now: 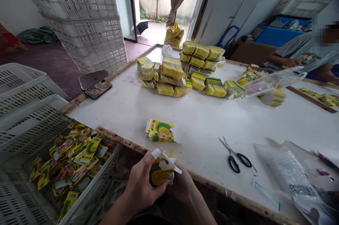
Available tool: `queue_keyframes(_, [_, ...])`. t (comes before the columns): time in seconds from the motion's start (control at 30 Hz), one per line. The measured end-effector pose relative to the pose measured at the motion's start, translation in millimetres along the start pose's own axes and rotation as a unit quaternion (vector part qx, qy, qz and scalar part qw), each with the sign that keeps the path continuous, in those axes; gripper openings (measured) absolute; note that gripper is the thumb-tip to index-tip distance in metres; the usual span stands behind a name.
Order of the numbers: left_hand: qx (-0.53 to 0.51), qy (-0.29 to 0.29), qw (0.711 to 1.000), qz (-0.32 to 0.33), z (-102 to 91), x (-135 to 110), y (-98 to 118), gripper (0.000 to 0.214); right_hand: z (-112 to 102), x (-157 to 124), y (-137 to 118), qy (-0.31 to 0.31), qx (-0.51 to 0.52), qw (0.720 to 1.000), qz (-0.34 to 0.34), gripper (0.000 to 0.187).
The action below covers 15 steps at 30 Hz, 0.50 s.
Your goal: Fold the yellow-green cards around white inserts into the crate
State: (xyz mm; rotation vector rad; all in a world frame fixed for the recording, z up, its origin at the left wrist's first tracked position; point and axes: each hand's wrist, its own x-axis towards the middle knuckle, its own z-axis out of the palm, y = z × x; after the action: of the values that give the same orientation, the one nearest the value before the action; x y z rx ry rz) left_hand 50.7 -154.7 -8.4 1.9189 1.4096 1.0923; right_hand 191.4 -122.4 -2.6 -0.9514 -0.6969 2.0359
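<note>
A small yellow-and-green cardboard box (pixel 160 173) is held just past the table's front edge, its white end flaps standing up. My left hand (pixel 139 182) grips it from the left, with thumb and fingers closed around its sides. On the other side, my right hand (pixel 184 184) is closed against the box's right edge; its fingertips are partly hidden, and I cannot make out whether they hold anything else. Just beyond my hands, a small stack of flattened boxes (pixel 161 131) in the same print lies on the white table (pixel 124 112).
Bundled flat cartons (pixel 172 67) are piled at the back. Black-handled scissors (pixel 234 156) and a clear plastic bag (pixel 291 175) lie right. A phone (pixel 98 89) rests at the left edge. A white crate (pixel 87 193) contains many boxes. Another person (pixel 296 53) sits far right.
</note>
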Motion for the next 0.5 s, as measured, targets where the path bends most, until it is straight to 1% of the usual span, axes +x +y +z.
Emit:
queue_keyframes(0.07, [-0.004,0.001,1.0,-0.023,0.1,0.1,1.7,0.079,1.2,-2.4,7.9,-0.005,0.057,0.996,0.066,0.034])
queue_keyframes(0.1, [-0.011,0.002,0.999,-0.039,-0.3,0.2,2.1,0.082,0.2,-4.3,9.6,0.001,0.072,0.994,0.077,0.037])
queue_keyframes(0.13, [-0.022,0.003,0.998,-0.054,-0.7,0.5,2.3,0.084,-1.7,-6.2,10.0,0.01,0.069,0.996,0.06,0.041])
queue_keyframes(0.23, [-0.042,-0.001,0.995,-0.087,-0.8,1.7,1.5,0.085,-10.1,-11.1,7.0,0.021,0.031,0.999,-0.037,0.057])
queue_keyframes(0.3, [-0.031,-0.001,0.995,-0.092,0.9,2.2,0.1,0.081,-15.3,-12.2,5.3,0.021,0.015,0.996,-0.082,0.06])
queue_keyframes(0.37, [-0.006,-0.001,0.997,-0.082,3.5,2.0,-1.9,0.077,-18.3,-11.4,4.9,0.028,0.006,0.995,-0.098,0.057])
queue_keyframes(0.5, [0.046,0.003,0.999,-0.026,7.3,0.9,-3.9,0.068,-17.7,-8.5,2.7,0.052,-0.02,0.994,-0.092,0.047])
